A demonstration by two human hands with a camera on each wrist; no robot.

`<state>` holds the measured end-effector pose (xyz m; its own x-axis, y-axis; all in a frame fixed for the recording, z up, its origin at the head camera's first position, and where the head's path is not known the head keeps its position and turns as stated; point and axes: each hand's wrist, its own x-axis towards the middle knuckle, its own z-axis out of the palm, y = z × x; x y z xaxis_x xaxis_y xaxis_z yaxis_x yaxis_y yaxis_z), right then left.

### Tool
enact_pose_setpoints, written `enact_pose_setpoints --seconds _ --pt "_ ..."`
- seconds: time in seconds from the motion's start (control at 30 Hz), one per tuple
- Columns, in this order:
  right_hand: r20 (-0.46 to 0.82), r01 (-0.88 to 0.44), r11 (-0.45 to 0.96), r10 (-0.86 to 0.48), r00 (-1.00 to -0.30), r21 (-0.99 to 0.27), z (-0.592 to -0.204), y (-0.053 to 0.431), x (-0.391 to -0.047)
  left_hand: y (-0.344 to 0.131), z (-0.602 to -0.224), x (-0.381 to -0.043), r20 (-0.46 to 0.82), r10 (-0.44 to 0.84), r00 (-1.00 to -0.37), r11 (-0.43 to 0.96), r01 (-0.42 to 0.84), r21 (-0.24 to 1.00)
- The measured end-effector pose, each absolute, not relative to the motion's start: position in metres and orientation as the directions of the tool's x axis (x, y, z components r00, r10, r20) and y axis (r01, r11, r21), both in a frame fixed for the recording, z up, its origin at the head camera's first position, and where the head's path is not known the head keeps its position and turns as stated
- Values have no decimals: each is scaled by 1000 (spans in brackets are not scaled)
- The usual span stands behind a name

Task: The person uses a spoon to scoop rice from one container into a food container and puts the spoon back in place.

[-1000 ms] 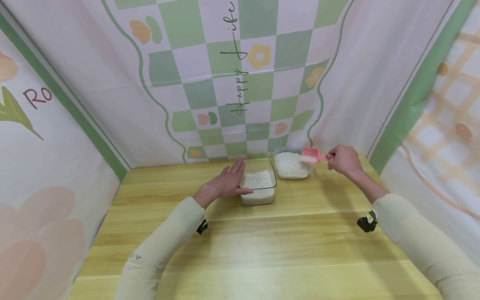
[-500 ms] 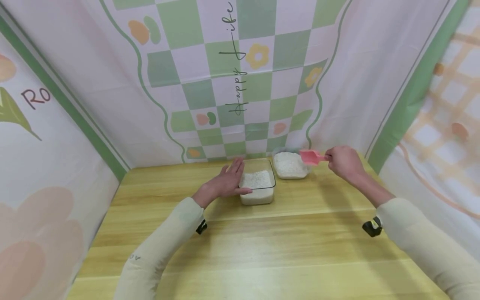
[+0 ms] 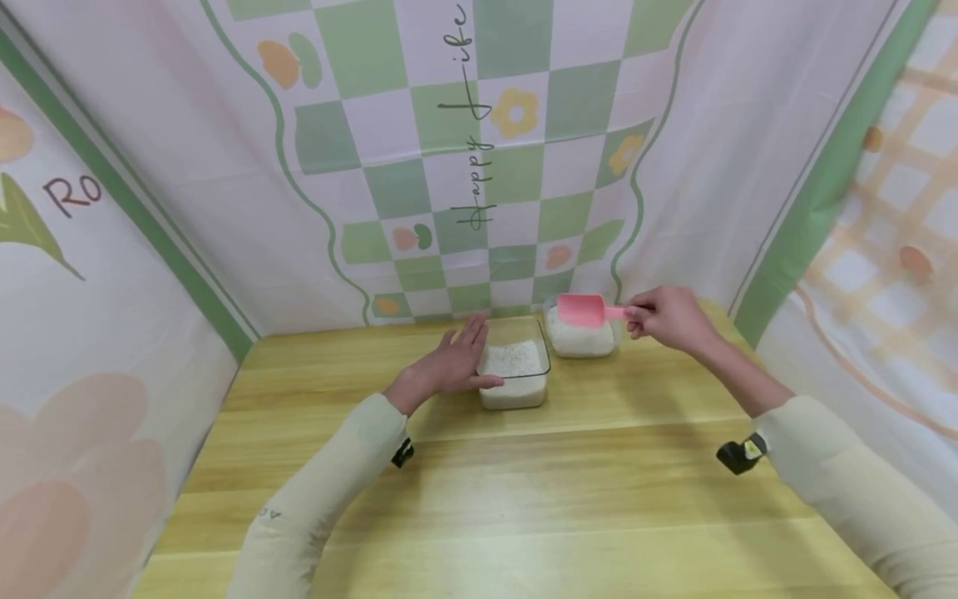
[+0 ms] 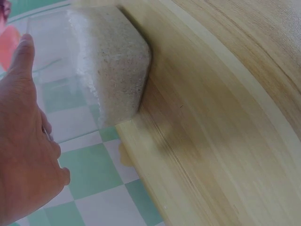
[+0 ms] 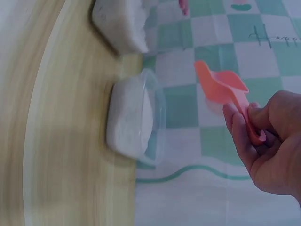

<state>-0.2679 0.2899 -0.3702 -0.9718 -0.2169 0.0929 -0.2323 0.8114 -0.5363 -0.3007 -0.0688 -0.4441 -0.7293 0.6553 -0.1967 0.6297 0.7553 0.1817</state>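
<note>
My right hand (image 3: pixel 672 319) pinches the handle of a pink scoop (image 3: pixel 580 309), also seen in the right wrist view. The scoop hangs above a small clear container (image 5: pixel 127 117) that holds white rice (image 3: pixel 580 337); whether any grains lie in the scoop, I cannot tell. To its left stands a larger, taller clear container (image 3: pixel 549 353), partly filled with rice (image 4: pixel 117 61). Against the left side of this larger container rests my left hand (image 3: pixel 454 363), fingers straight and thumb along the near side.
Both containers stand near the back edge of a wooden table (image 3: pixel 479 499). Directly behind them hangs a green and white checked curtain (image 3: pixel 419 183). Printed cloth walls (image 3: pixel 883 274) close in the left and right sides.
The scoop first showed white grains inside at the small container's right edge. Its bowl then looked pink only, and the right hand has carried it left and up over that container. The left hand stays put.
</note>
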Motion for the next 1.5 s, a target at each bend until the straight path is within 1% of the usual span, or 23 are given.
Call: enact_pose_setpoints --seconds 0.07,0.13,0.27,0.37,0.5,0.6,0.73,0.9,1.0,1.07,1.13,1.33,1.5 --pt "89 -261 792 -255 -963 -551 -366 281 -265 -69 -445 -301 -196 655 -730 755 631 176" --pt "98 -300 788 -295 -950 -537 -363 271 -262 -70 -445 -301 -195 655 -730 756 630 178" --pt "128 -392 813 -375 -918 -431 -360 247 -261 -70 -445 -302 -200 651 -732 759 626 179" --pt "155 -465 827 -439 -885 -317 -360 228 -263 -71 -445 -302 -201 648 -735 762 622 181" --pt "208 -564 818 -535 -819 -116 -365 203 -267 -71 -446 -303 -201 651 -732 759 623 189" --pt "231 -601 798 -591 -773 32 -369 187 -270 -71 -447 -304 -204 657 -726 754 629 191" --pt "212 -637 747 -665 -716 192 -375 170 -273 -70 -448 -304 -203 661 -722 750 631 198" --pt "180 -672 649 -753 -632 356 -388 156 -279 -68 -446 -304 -199 667 -718 745 644 175" --pt "171 -684 601 -789 -590 412 -396 150 -282 -68 -445 -304 -194 665 -721 747 647 155" --pt "172 -691 593 -796 -580 412 -401 147 -284 -68 -445 -305 -188 664 -723 747 648 146" --pt "155 -694 613 -781 -605 378 -402 145 -284 -68 -445 -305 -186 664 -724 748 646 155" --pt "29 -642 735 -662 -749 218 -392 141 -282 -69 -447 -304 -189 661 -726 750 636 178" --pt "-53 -550 835 -549 -834 15 -386 141 -283 -71 -448 -304 -190 656 -731 755 634 166"
